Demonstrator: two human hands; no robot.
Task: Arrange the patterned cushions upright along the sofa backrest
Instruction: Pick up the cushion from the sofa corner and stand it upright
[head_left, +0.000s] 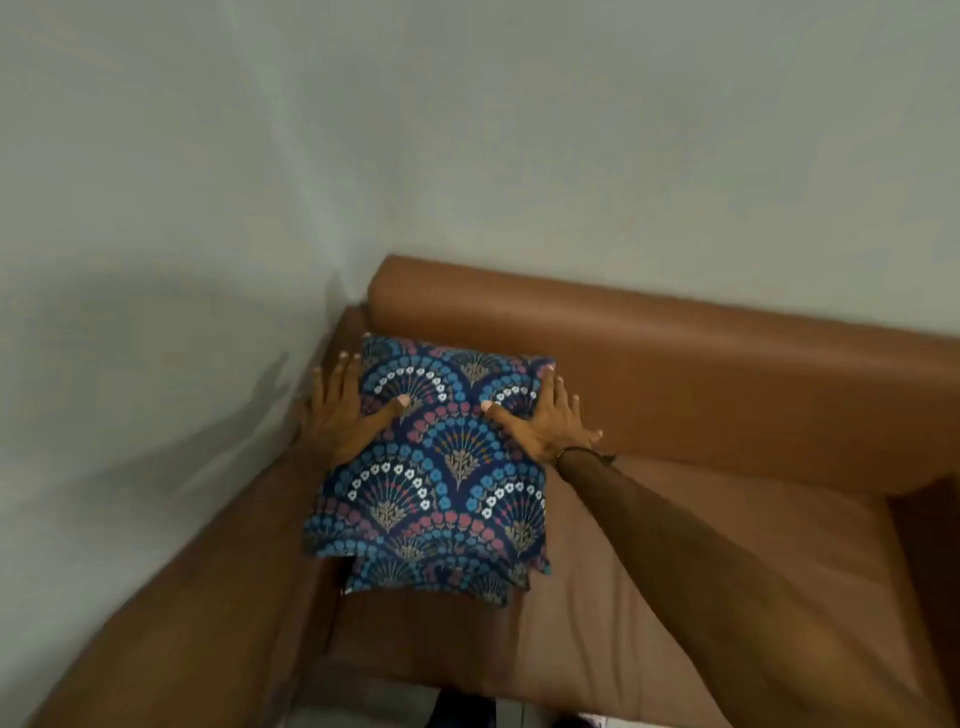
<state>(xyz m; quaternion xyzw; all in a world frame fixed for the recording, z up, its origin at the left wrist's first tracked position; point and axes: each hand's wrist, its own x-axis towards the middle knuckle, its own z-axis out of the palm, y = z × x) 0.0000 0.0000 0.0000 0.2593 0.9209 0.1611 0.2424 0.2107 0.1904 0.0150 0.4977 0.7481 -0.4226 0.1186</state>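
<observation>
Patterned cushion (441, 457), dark blue with fan-shaped arcs of blue, pink and white flowers, sits at the left end of the brown sofa, in the corner where the armrest (218, 561) meets the backrest (675, 374). It leans back with its top edge against the lower part of the backrest and its bottom edge toward the front of the seat. Beneath its lower edge a second cushion (441, 577) of the same print pokes out, lying on the seat cushion (649, 545).

On the left, the pale wall (156, 208) meets the armrest. The left hand (345, 413) grips the cushion's left edge: the thumb presses on the printed face, while the fingers reach along the side between cushion and armrest. Across the fabric, the right hand (550, 421) mirrors it on the right edge, thumb laid on the front and fingers spread beside and behind the cushion, near the backrest. Both hands clasp the cushion between them. A dark band (582, 453) circles the right wrist, and the right forearm stretches over the seat toward the lower right. Motion blur softens the edges.
</observation>
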